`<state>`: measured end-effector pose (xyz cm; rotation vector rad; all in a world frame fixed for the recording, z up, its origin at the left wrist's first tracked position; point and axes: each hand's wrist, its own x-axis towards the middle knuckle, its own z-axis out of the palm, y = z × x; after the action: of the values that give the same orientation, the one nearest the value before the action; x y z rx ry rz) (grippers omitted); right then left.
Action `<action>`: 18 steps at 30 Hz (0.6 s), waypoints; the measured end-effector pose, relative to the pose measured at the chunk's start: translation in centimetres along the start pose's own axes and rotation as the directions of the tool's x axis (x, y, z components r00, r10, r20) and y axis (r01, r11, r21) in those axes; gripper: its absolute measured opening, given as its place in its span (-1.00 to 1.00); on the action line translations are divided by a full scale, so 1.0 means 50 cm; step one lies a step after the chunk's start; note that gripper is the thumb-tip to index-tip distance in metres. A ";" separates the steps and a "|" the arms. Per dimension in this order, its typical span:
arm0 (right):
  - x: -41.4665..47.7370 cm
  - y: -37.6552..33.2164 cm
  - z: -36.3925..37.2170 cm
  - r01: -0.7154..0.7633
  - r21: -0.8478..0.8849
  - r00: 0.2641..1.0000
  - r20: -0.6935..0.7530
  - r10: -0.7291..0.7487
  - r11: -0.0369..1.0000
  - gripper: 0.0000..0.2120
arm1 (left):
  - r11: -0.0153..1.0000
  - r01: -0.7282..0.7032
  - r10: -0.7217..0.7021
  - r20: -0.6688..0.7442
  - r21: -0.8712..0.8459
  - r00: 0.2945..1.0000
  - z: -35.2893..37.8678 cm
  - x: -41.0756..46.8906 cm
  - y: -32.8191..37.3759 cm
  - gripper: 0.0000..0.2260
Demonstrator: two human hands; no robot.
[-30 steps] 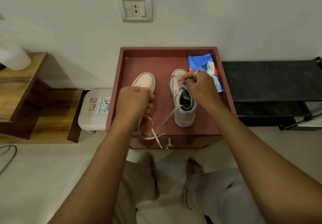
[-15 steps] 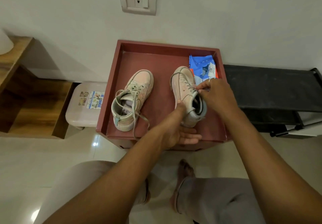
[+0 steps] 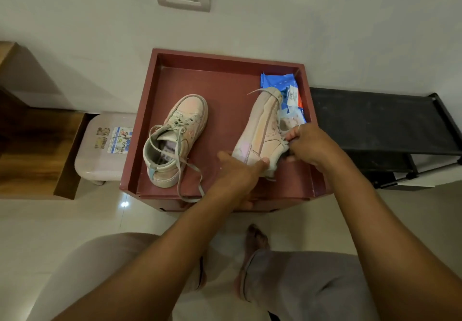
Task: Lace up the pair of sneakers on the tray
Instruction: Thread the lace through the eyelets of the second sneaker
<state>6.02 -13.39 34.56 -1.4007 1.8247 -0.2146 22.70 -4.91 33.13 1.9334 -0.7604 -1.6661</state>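
Two hands: both on the pale pink sneaker point(image 3: 260, 130) at the right of the red-brown tray point(image 3: 225, 80).
Left hand point(image 3: 240, 170): fingers curled round its near heel end.
Right hand point(image 3: 310, 145): pinches its collar.
Change: sneaker stood upright, now tipped on its side, sole leftward; left hand had lain open.
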 end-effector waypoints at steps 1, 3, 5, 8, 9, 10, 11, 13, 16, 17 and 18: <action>0.001 0.002 0.007 -0.016 -0.013 0.999 0.035 0.016 1.000 -0.75 | 0.992 -0.054 0.060 -0.047 0.114 0.997 -0.009 0.006 -0.003 -0.30; 0.000 0.006 0.017 -0.023 -0.046 0.997 0.070 0.027 0.999 -0.71 | 0.936 -0.084 0.121 -0.088 0.343 0.989 -0.019 0.015 -0.007 -0.34; 0.004 0.006 0.019 -0.018 -0.053 0.998 0.063 0.021 0.998 -0.69 | 0.841 -0.066 0.153 -0.119 0.536 0.981 -0.021 0.018 -0.010 -0.29; 0.003 0.001 0.014 -0.002 -0.048 0.999 0.050 0.005 0.999 -0.70 | 0.721 -0.073 0.257 -0.169 0.689 0.951 -0.016 0.013 -0.011 -0.07; -0.002 -0.002 0.011 0.002 -0.050 0.999 0.043 0.000 0.999 -0.72 | 0.706 -0.095 0.304 -0.179 0.702 0.936 -0.014 0.013 -0.012 -0.01; -0.006 -0.004 0.008 0.011 -0.048 0.999 0.033 -0.009 0.999 -0.74 | 0.701 -0.131 0.352 -0.181 0.701 0.918 -0.014 0.014 -0.012 0.05; -0.012 -0.010 0.003 0.036 -0.061 0.999 0.008 -0.035 0.998 -0.79 | 0.700 -0.169 0.392 -0.175 0.694 0.903 -0.014 0.019 -0.014 0.08; -0.022 -0.025 -0.009 0.119 -0.156 0.985 -0.109 -0.137 0.980 -0.88 | 0.702 -0.218 0.419 -0.146 0.678 0.896 -0.013 0.027 -0.013 0.06; -0.025 -0.041 -0.016 0.275 -0.169 0.921 -0.237 -0.310 0.946 -0.91 | 0.703 -0.223 0.420 -0.141 0.676 0.896 -0.010 0.034 -0.014 0.00; -0.026 -0.044 -0.010 0.323 -0.163 0.913 -0.205 -0.352 0.932 -0.90 | 0.703 -0.222 0.423 -0.146 0.676 0.894 -0.009 0.035 -0.014 -0.01; -0.028 -0.046 0.000 0.354 -0.172 0.911 -0.159 -0.381 0.919 -0.88 | 0.703 -0.220 0.424 -0.150 0.677 0.893 -0.009 0.035 -0.013 -0.02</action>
<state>7.78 -13.01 36.53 -1.8783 1.7358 -0.4345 23.38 -5.64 31.50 2.2311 -1.6055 -0.9092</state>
